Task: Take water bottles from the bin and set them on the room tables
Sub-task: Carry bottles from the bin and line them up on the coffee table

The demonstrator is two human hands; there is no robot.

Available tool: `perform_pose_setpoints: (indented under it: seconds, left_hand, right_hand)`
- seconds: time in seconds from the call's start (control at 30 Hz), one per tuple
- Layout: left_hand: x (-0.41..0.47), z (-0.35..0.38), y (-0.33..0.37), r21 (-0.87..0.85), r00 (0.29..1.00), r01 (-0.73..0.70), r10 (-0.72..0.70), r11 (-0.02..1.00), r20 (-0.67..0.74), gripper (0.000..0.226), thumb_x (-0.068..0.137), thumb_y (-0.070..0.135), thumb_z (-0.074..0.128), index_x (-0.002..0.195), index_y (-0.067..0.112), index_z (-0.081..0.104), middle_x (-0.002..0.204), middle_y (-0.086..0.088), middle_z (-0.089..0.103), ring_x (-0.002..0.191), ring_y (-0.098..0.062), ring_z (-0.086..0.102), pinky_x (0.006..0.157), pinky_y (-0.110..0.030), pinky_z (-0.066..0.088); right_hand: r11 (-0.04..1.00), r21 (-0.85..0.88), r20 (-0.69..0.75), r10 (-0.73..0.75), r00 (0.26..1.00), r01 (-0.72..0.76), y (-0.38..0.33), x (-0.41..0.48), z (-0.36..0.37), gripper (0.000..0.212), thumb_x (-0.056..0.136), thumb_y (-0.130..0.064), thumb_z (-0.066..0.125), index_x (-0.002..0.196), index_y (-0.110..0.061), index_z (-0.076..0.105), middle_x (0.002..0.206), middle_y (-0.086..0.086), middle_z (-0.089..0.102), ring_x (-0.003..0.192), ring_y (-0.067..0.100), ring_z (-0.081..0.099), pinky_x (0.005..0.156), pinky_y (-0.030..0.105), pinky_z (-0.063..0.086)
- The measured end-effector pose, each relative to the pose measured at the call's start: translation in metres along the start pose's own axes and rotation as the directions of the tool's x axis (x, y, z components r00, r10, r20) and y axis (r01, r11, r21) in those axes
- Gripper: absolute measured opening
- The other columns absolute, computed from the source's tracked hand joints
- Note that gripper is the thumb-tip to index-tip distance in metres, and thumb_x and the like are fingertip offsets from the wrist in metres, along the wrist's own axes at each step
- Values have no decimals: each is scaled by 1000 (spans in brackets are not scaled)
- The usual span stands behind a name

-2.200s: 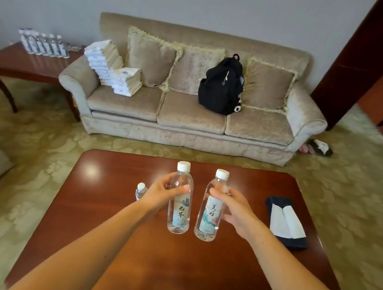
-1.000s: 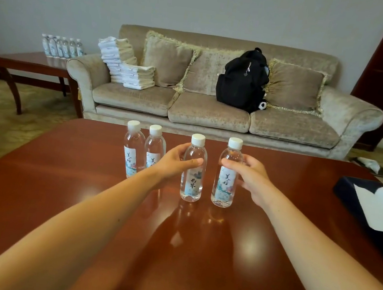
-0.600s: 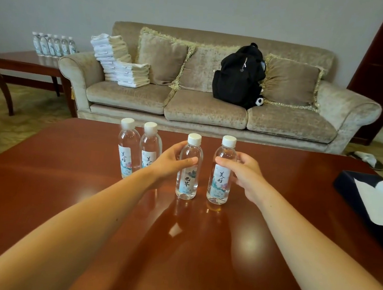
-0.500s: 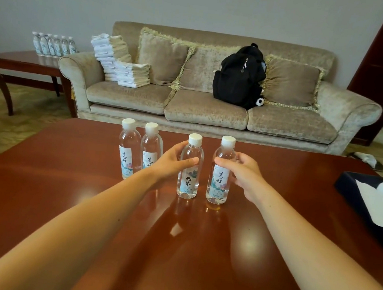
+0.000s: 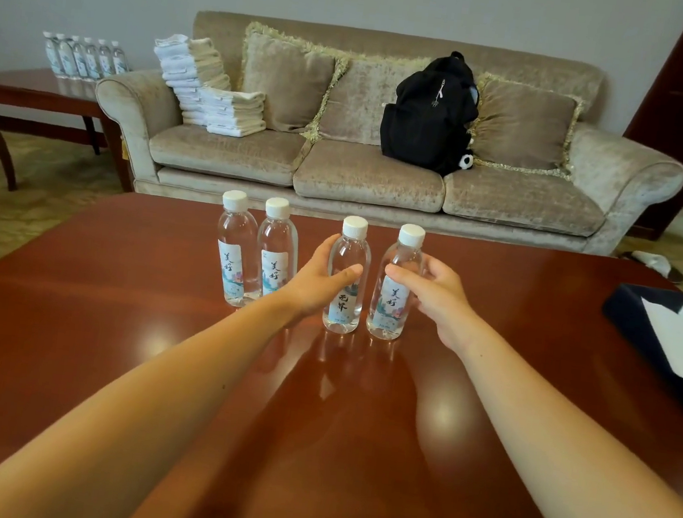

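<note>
Several clear water bottles with white caps stand upright in a row on the glossy brown coffee table (image 5: pixel 109 339). My left hand (image 5: pixel 315 283) grips the third bottle (image 5: pixel 348 255) around its middle. My right hand (image 5: pixel 434 290) grips the fourth bottle (image 5: pixel 396 307) to its right. Both held bottles rest with their bases on the tabletop, close together. Two free bottles (image 5: pixel 235 251) (image 5: pixel 275 257) stand side by side just left of my left hand. The bin is not in view.
A dark blue tissue box (image 5: pixel 670 343) lies at the table's right edge. Behind the table stands a beige sofa (image 5: pixel 366 176) with stacked towels (image 5: pixel 210 86) and a black backpack (image 5: pixel 429 111). A side table (image 5: pixel 31 89) at far left carries several more bottles (image 5: pixel 84 57).
I leaned in closer and lowered both bottles onto the table beside the two free ones. In the last half second both hands stay wrapped on the bottles, barely shifting.
</note>
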State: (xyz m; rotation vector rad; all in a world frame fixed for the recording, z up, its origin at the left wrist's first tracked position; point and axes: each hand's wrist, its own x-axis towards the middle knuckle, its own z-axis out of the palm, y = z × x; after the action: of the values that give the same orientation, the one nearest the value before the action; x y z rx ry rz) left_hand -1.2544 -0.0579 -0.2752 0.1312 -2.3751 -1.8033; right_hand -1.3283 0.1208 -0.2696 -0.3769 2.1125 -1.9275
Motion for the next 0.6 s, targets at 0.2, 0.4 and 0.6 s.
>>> perform_pose_setpoints:
  seconds: [0.2, 0.4, 0.6]
  left_hand:
    - [-19, 16, -19, 77, 974, 153, -137, 985, -181, 83, 93, 16, 64, 157, 14, 9, 158, -8, 32, 143, -23, 35, 117, -44, 32]
    - [-33, 38, -54, -97, 894, 324, -338, 941, -293, 63, 91, 11, 65, 145, 9, 33, 121, -6, 58, 102, -22, 64, 92, -43, 55]
    - [-30, 48, -55, -370, 891, 316, -407, 873, -200, 55, 93, -7, 52, 143, 15, 43, 124, -7, 63, 108, -19, 64, 81, -25, 56]
  right_hand:
    - [991, -57, 56, 123, 991, -119, 6, -14, -3, 58, 85, -14, 75, 136, -27, 51, 117, -6, 68, 100, 6, 63, 75, 28, 48]
    - [966, -89, 33, 246, 969, -242, 30, -17, -1, 70, 89, -7, 69, 150, -23, 37, 123, 0, 61, 116, 23, 59, 99, 42, 47]
    - [975, -62, 1, 215, 977, -215, 38, -12, 3, 71, 90, 0, 65, 152, -20, 37, 122, 4, 66, 111, 23, 66, 96, 37, 54]
